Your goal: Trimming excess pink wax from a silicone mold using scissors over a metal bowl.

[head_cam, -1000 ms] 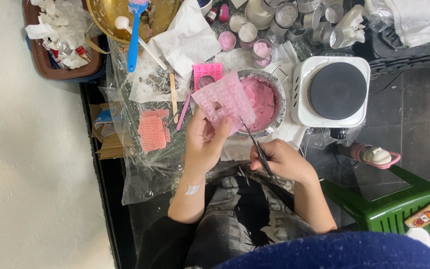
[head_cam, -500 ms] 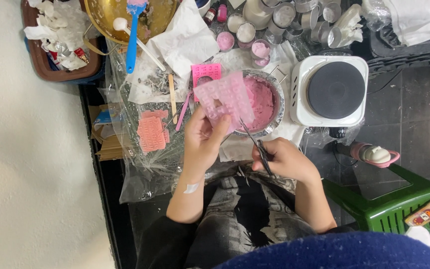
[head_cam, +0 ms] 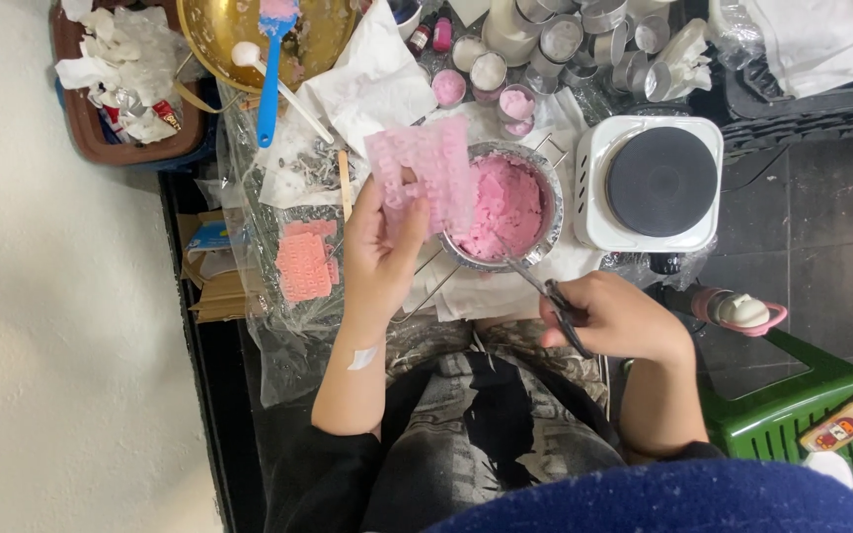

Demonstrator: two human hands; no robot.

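My left hand (head_cam: 379, 255) holds a thin pink textured sheet (head_cam: 426, 173) upright over the edge of a metal bowl (head_cam: 546, 188). The bowl is filled with small pink pieces (head_cam: 505, 205). My right hand (head_cam: 616, 318) grips a pair of scissors (head_cam: 545, 291), whose blades point up toward the bowl's near rim and the sheet's lower edge. Left of my left hand, two more pink textured pieces (head_cam: 304, 259) lie on clear plastic film.
A white single hotplate (head_cam: 656, 186) stands right of the bowl. Behind are small tins and jars (head_cam: 555, 41), a gold bowl (head_cam: 234, 39) with a blue spatula (head_cam: 271, 69), tissues, and a brown tray (head_cam: 91, 138) of scraps. A green stool (head_cam: 792, 405) sits at right.
The view has shifted a little. My left hand has lifted the pink sheet slightly higher, and the scissors in my right hand have drawn back from the sheet toward me.
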